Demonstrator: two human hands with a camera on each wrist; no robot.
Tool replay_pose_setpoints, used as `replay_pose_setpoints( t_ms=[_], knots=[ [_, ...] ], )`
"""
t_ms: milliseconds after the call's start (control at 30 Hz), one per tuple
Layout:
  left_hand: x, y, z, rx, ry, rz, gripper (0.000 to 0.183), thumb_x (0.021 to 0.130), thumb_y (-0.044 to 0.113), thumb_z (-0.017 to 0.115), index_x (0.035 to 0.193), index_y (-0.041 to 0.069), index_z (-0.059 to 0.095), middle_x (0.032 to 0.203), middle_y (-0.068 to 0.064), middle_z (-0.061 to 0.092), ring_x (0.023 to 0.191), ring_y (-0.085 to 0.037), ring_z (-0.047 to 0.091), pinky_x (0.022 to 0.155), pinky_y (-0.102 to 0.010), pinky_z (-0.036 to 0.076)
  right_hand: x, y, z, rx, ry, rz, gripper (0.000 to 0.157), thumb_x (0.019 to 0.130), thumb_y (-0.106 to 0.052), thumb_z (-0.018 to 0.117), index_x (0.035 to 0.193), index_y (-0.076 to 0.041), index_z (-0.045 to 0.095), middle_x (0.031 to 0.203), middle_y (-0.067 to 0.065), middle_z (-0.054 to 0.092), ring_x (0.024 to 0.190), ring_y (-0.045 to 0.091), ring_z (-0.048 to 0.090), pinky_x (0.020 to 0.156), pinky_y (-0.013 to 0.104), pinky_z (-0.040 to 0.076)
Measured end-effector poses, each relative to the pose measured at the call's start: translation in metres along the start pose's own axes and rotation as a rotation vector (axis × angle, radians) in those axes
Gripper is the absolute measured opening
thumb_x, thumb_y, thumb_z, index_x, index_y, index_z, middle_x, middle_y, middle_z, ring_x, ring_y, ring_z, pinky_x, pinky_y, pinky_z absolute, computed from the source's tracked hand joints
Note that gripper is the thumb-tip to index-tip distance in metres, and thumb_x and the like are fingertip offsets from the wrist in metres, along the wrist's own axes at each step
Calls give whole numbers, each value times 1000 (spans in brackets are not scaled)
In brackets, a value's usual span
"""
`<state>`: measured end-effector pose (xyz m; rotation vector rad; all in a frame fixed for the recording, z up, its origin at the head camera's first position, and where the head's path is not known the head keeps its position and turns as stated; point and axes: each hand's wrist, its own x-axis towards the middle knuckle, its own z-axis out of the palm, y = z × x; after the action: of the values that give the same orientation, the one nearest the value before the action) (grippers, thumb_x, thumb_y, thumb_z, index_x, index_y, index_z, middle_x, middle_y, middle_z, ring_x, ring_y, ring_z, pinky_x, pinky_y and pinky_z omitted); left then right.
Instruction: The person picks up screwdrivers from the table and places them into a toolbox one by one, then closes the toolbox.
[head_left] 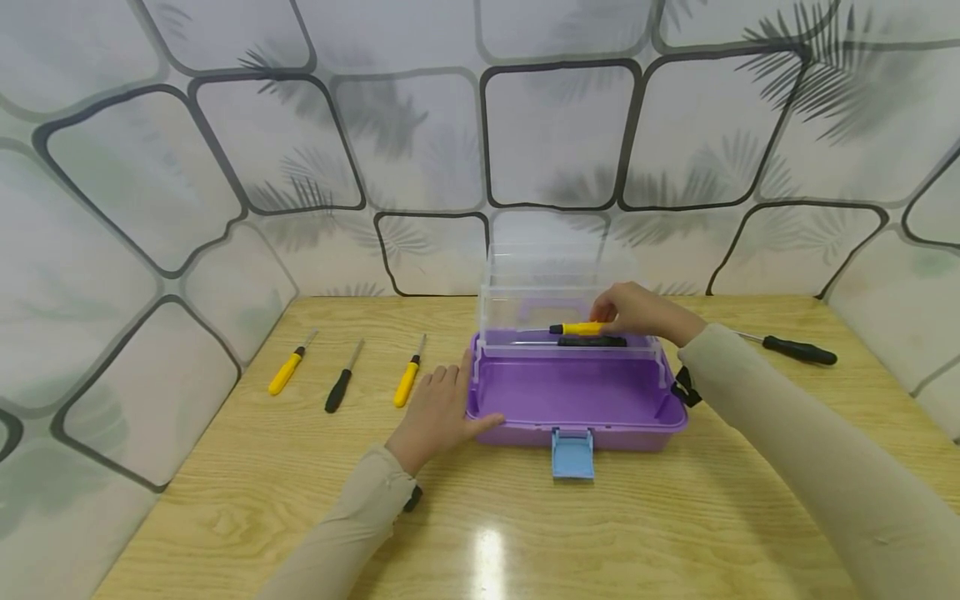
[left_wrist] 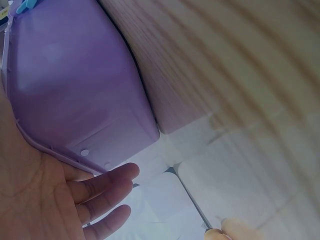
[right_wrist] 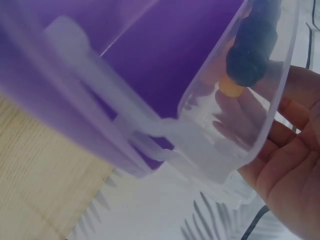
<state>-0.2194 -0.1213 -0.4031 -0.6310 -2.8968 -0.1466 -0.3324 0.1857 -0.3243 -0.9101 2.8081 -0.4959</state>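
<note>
A purple toolbox [head_left: 510, 435] sits on the table with its clear lid raised and a translucent tray [right_wrist: 200, 145] lifted at the back. My right hand [head_left: 637, 310] holds a yellow-handled screwdriver [head_left: 581, 329] by its handle at that tray, its shaft pointing left. Just in front of it, a black-handled screwdriver [head_left: 592, 342] lies in the tray. My left hand [head_left: 438, 414] rests against the toolbox's left side, thumb over the front rim. In the left wrist view, its fingers [left_wrist: 107, 192] extend loosely beside the purple wall.
Left of the toolbox lie a yellow screwdriver [head_left: 287, 372], a black screwdriver [head_left: 339, 390] and another yellow one [head_left: 407, 382]. One more black screwdriver [head_left: 798, 350] lies at the right. A blue latch [head_left: 572, 458] hangs down in front. A patterned wall backs the table.
</note>
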Motion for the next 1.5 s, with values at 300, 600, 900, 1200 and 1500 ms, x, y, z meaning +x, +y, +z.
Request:
replay_pose_setpoints(
  t_ms=[300, 600, 900, 1200, 1500],
  knots=[
    [1, 0, 0, 9, 2, 2, 107, 79, 72, 51, 147, -4, 20, 114, -19, 60, 101, -29, 57, 83, -39, 47, -3, -2, -2, 8, 11, 7, 17, 82, -4, 67, 97, 4, 68, 90, 13, 70, 83, 24, 65, 79, 42, 54],
    [0, 1, -1, 7, -6, -1, 108, 79, 72, 51, 148, -3, 18, 115, -19, 60, 103, -30, 57, 85, -40, 47, -12, -2, -10, 24, 51, 10, 19, 84, -7, 66, 100, 3, 68, 95, 15, 70, 87, 26, 66, 81, 43, 54],
    [0, 1, -1, 2, -12, -1, 107, 79, 72, 50, 148, -3, 16, 116, -19, 59, 105, -30, 56, 88, -42, 47, -31, -7, -25, 19, 121, 5, 19, 87, -9, 64, 103, 1, 68, 96, 14, 70, 90, 28, 66, 82, 43, 55],
    [-1, 1, 0, -6, 5, -1, 107, 79, 71, 51, 149, -2, 16, 116, -19, 59, 105, -31, 56, 87, -42, 47, -54, -12, -40, 19, 187, 33, 22, 90, -13, 62, 107, 0, 67, 98, 14, 71, 91, 29, 66, 83, 45, 53],
    [-1, 1, -1, -9, 4, -5, 108, 78, 72, 52, 148, -3, 17, 110, -18, 60, 99, -28, 57, 84, -39, 47, -74, -11, -47, -38, 288, 20, 22, 89, -14, 63, 106, -1, 68, 99, 13, 71, 90, 27, 65, 84, 46, 52]
  ],
)
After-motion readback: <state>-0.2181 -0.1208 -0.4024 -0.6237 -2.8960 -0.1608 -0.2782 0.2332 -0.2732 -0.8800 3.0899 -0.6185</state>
